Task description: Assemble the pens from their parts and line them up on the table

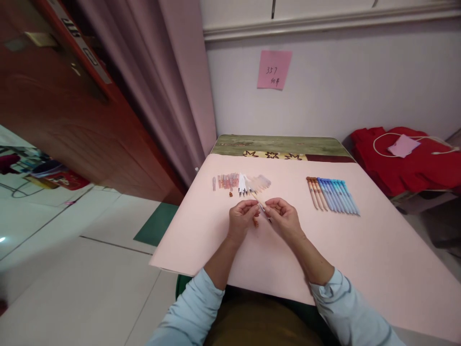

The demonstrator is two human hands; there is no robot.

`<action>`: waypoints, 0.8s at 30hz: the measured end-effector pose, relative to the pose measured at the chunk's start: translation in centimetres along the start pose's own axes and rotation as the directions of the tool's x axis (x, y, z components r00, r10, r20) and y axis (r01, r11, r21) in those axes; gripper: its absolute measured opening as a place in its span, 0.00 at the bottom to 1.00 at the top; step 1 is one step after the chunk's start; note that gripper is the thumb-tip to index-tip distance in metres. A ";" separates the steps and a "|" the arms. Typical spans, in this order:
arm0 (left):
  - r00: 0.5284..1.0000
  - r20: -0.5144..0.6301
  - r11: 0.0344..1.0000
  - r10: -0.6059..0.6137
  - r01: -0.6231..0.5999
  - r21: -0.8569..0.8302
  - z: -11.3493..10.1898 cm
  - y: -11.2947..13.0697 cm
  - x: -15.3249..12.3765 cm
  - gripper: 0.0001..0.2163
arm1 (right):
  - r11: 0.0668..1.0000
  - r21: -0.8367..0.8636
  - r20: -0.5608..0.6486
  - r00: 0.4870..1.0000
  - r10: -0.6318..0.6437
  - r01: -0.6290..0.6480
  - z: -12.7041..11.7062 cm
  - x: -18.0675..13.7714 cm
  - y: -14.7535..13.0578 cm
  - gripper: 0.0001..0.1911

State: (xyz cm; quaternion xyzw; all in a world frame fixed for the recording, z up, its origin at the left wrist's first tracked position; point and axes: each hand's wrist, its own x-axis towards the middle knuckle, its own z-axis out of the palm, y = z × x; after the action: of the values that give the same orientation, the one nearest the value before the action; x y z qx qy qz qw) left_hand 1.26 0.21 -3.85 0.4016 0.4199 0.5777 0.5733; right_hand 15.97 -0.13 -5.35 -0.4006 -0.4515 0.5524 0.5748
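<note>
Left of the row of pens (333, 196), we pinched a pale barrel (260, 200), the fingers of our left hand (244, 218) and right hand (285, 220) clamped on it and hiding its middle. A brown piece (255, 222) peeked past our left hand; whether held or lying, we couldn't tell. Farther left of the row, white refills (242, 184) blurred together on the table (201, 230).

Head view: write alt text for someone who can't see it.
A left hand and right hand hold slim pale parts above a pink-covered table. Beyond lie small pen parts; rightward, brown and blue pens.
</note>
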 end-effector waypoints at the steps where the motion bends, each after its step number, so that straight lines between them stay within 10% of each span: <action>1: 1.000 0.012 1.000 -0.001 0.001 -0.001 0.0 0.0 0.0 0.16 | 1.000 -0.013 0.017 1.000 0.002 -0.002 0.1 -0.1 -0.1 0.16; 24: 0.952 0.146 0.939 -0.268 0.292 -0.180 -0.1 0.7 -0.1 0.20 | 0.758 -0.543 0.056 0.915 -0.398 0.363 0.3 -0.7 -1.9 0.07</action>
State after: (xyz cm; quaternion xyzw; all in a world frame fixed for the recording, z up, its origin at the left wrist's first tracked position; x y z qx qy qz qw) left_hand 0.98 0.09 -3.24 0.3121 0.3778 0.5042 0.7111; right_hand 16.25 -0.96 -3.53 -0.4636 -0.6425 0.2605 0.5517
